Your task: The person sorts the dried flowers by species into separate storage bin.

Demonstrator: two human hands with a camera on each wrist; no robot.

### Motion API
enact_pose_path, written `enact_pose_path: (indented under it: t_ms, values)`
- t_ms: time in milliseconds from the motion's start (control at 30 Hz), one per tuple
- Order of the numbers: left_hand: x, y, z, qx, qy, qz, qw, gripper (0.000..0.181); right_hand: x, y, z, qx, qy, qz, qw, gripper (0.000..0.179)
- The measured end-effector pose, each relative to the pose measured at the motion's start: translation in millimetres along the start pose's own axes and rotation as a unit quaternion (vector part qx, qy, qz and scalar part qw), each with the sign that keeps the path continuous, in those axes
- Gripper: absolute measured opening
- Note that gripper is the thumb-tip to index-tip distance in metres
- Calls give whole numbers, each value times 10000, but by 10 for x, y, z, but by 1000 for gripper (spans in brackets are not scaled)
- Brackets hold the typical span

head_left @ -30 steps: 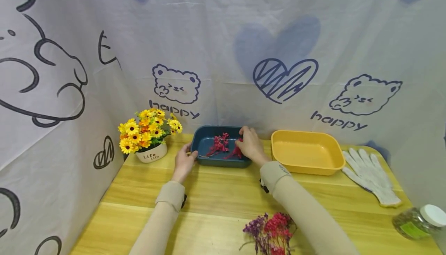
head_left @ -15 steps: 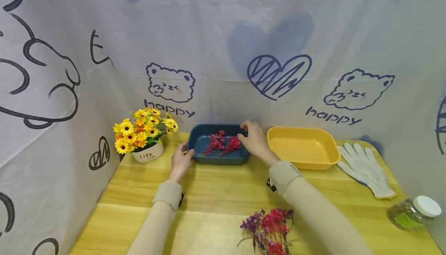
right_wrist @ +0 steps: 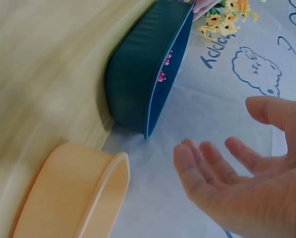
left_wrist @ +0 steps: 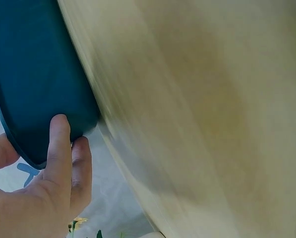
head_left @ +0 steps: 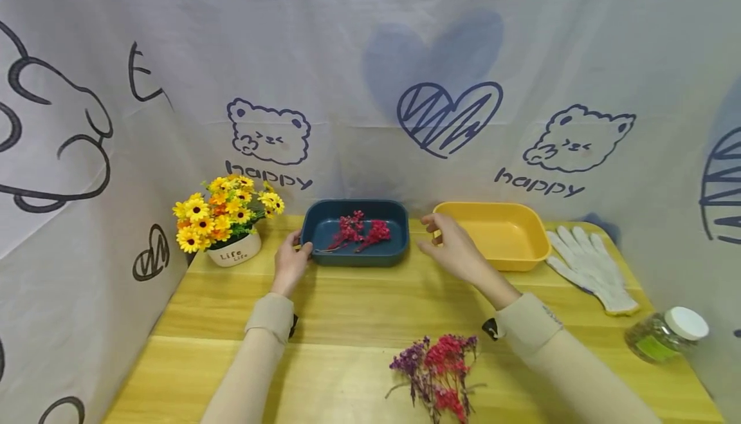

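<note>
A dark blue tray (head_left: pixel 359 258) stands at the back of the table with two sprigs of crimson dried flowers (head_left: pixel 350 226) lying in it. My left hand (head_left: pixel 291 262) holds its left end, thumb and fingers at the corner; the left wrist view shows fingertips (left_wrist: pixel 60 121) against the tray's wall. Between that tray and a yellow tray (head_left: pixel 503 263), my right hand (head_left: pixel 454 247) hovers empty, fingers loosely bent and apart. A bunch of purple and crimson dried flowers (head_left: pixel 446 359) lies near the front of the table.
Yellow artificial flowers in a white pot (head_left: pixel 235 251) stand at the back left. A white knitted glove (head_left: pixel 593 273) lies right of the yellow tray. Farther right is a clear jar (head_left: pixel 660 340) with a white lid. Printed cloth hangs behind and left.
My right hand has let go of the crimson sprig in the blue tray and drawn right, out past its rim. The left hand stays at the tray. The head view has shifted slightly.
</note>
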State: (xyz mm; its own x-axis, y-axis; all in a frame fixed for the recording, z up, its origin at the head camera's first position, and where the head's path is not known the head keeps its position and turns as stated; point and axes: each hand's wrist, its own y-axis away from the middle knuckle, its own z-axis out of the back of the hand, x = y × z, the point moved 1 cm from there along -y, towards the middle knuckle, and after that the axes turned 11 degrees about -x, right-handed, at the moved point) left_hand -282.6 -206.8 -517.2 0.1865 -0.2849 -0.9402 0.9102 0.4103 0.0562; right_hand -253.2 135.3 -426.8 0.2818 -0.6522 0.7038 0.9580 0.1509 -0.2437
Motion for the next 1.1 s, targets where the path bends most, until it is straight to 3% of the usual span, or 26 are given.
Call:
enact_pose_path:
  t_ms: [133,267,467,567,967,1100]
  values:
    - [-2,6,10,14,-51,53,10000,53,-19,186,56,445,24,204,9988,48]
    - [3,4,17,3,-88,66,9999,53,-38,397,97,1210,217,448,9914,46]
    - [8,-11,23,27,-120,11,9999,53,-52,712,98,2562,723,629,9619,39]
    - [12,-17,25,35,-67,-4,10000,54,-64,830,59,2973,934,645,9480,40]
    - [9,-3,-1,-34,-106,-66,9999,52,-214,1031,-148,3191,1508,640,9335,50]
    - [1,2,-1,-73,-75,-78,9999,52,-235,1057,-174,3120,1498,666,9358,53]
